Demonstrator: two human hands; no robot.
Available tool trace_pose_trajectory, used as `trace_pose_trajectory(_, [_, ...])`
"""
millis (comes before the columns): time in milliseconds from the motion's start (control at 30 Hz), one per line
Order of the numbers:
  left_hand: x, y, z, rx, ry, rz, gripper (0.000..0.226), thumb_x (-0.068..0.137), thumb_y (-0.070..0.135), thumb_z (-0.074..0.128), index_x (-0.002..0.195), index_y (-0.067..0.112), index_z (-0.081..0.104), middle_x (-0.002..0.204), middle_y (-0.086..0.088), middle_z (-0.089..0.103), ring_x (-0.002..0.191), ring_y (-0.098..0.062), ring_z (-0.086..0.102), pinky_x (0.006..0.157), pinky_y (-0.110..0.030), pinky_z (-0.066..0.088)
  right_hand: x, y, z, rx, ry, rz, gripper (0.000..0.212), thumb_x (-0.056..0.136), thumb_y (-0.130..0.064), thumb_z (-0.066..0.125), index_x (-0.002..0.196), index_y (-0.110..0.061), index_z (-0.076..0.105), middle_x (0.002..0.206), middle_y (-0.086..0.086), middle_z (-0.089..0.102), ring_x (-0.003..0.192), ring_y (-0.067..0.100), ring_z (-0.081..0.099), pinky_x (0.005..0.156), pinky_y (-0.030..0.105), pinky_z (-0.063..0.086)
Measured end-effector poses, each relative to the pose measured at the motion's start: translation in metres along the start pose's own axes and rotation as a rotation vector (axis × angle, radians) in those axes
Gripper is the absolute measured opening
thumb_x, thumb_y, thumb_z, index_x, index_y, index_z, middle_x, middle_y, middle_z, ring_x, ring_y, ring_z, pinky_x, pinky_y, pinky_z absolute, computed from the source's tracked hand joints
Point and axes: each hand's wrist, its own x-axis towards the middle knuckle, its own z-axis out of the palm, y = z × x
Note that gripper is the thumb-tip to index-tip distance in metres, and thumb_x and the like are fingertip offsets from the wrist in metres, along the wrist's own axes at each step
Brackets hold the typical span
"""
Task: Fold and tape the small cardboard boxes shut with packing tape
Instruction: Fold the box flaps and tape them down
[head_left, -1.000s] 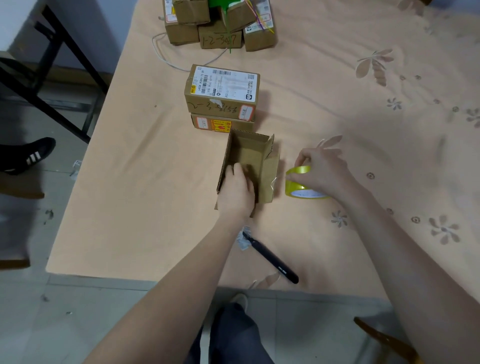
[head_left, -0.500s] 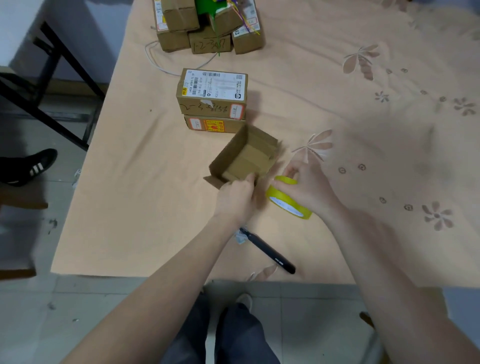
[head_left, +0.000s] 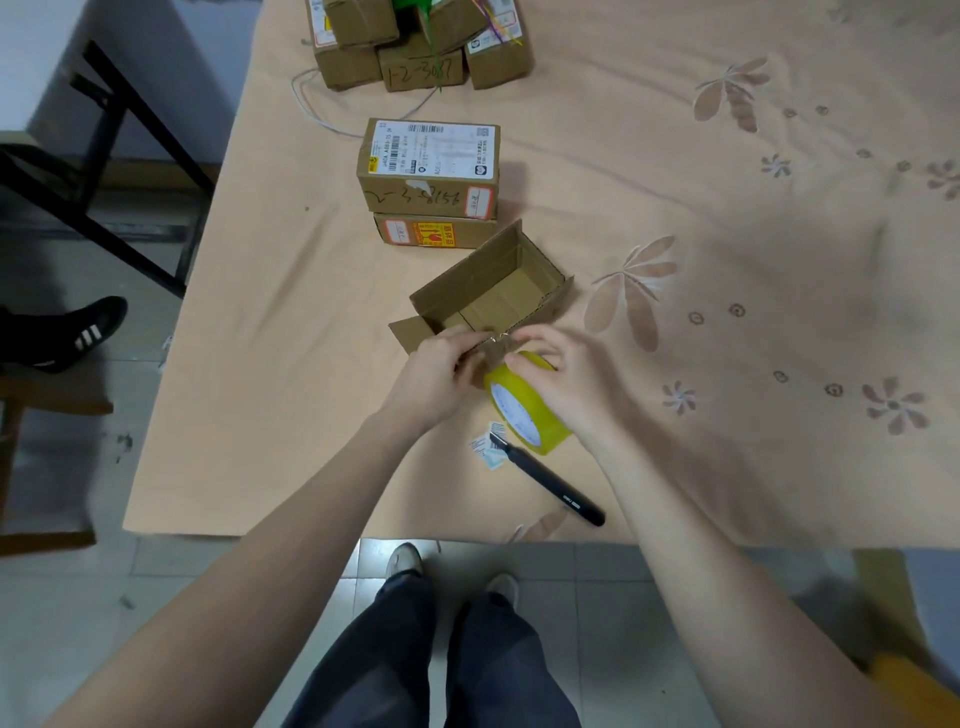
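Note:
A small open cardboard box (head_left: 493, 291) lies tilted on the peach cloth, its opening facing up and toward me, one flap sticking out at its lower left. My left hand (head_left: 441, 369) grips the box's near edge with curled fingers. My right hand (head_left: 566, 379) holds a yellow roll of packing tape (head_left: 524, 415) right against that same edge, fingers reaching over the roll toward the box corner. The two hands nearly touch at the corner, where a bit of tape seems to meet the cardboard.
Two closed labelled boxes (head_left: 428, 176) are stacked just behind the open one. A cluster of several more boxes (head_left: 415, 47) sits at the far edge with a white cable. A black pen-like cutter (head_left: 550, 480) and paper scraps lie near the table's front edge. A black shoe (head_left: 78, 332) is at left.
The box has turned and come closer to me. My right hand has brought the tape roll up against its near corner, and my left hand has shifted onto that edge.

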Motion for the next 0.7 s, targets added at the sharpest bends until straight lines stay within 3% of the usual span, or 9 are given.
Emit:
trace_pose_trajectory(133, [0.002,-0.008,-0.008,0.026,-0.044,0.040,0.027,0.089,-0.004,0.048,0.105,0.008,0.066,0.084,0.006,0.053,0.082,-0.020,0.052,0.071,-0.027,0.038,0.002,0.001,0.008,0.077,0.016,-0.009,0.013,0.082,-0.016,0.069,0.094,-0.022,0.068,0.082,-0.013,0.063,0.092,0.022,0.064,0.082,0.029,0.049])
trace_pose_trajectory(233, [0.003,-0.011,-0.017,-0.004,-0.139,0.034,0.032,0.088,-0.001,0.049,0.114,0.011,0.065,0.087,0.009,0.056,0.081,-0.015,0.051,0.071,-0.026,0.038,0.001,0.004,0.015,0.100,0.061,-0.007,0.010,0.081,-0.017,0.070,0.088,-0.024,0.068,0.082,-0.011,0.065,0.090,0.020,0.064,0.080,0.025,0.049])
trace_pose_trajectory(367, [0.007,-0.009,-0.025,-0.130,-0.243,-0.127,0.046,0.082,0.027,0.035,0.117,0.024,0.065,0.102,0.011,0.058,0.095,-0.007,0.051,0.082,-0.021,0.040,0.003,0.005,0.027,0.153,0.124,0.052,0.013,0.080,-0.019,0.073,0.092,-0.023,0.069,0.093,0.000,0.070,0.095,0.017,0.064,0.079,0.015,0.048])
trace_pose_trajectory(433, [0.008,-0.007,-0.023,-0.185,-0.210,-0.195,0.043,0.086,0.046,0.033,0.094,0.029,0.072,0.091,0.013,0.062,0.086,-0.004,0.053,0.080,-0.021,0.043,0.003,0.003,0.030,0.149,0.120,0.087,0.024,0.081,-0.020,0.071,0.104,-0.013,0.071,0.103,0.001,0.071,0.100,0.016,0.065,0.090,0.024,0.051])
trace_pose_trajectory(500, [0.008,-0.005,-0.019,-0.152,-0.134,-0.152,0.040,0.092,0.055,0.042,0.068,0.035,0.066,0.070,0.015,0.059,0.069,-0.004,0.052,0.066,-0.021,0.041,0.001,0.003,0.031,0.143,0.100,0.092,0.026,0.082,-0.024,0.069,0.105,-0.013,0.072,0.098,0.004,0.073,0.094,0.017,0.067,0.091,0.041,0.052])
trace_pose_trajectory(567, [0.008,-0.004,-0.016,-0.101,-0.085,-0.088,0.029,0.093,0.049,0.051,0.075,0.037,0.070,0.068,0.019,0.062,0.067,-0.003,0.054,0.061,-0.017,0.040,0.000,0.001,0.031,0.107,0.102,0.071,0.022,0.081,-0.030,0.066,0.095,-0.015,0.072,0.085,0.009,0.072,0.082,0.024,0.065,0.084,0.048,0.052])
trace_pose_trajectory(633, [0.010,-0.002,-0.017,-0.029,-0.087,-0.084,0.026,0.091,0.046,0.055,0.093,0.029,0.074,0.080,0.011,0.070,0.076,-0.010,0.060,0.068,-0.026,0.047,0.000,0.000,0.031,0.084,0.107,0.066,0.024,0.080,-0.035,0.064,0.096,-0.019,0.073,0.083,0.009,0.071,0.084,0.028,0.065,0.082,0.049,0.052])
trace_pose_trajectory(700, [0.014,0.001,-0.021,0.051,-0.136,-0.082,0.029,0.094,0.042,0.053,0.090,0.021,0.072,0.077,-0.003,0.069,0.074,-0.020,0.059,0.071,-0.035,0.049,0.000,-0.001,0.030,0.074,0.094,0.078,0.026,0.081,-0.036,0.065,0.101,-0.021,0.074,0.087,0.006,0.073,0.089,0.027,0.066,0.084,0.047,0.052])
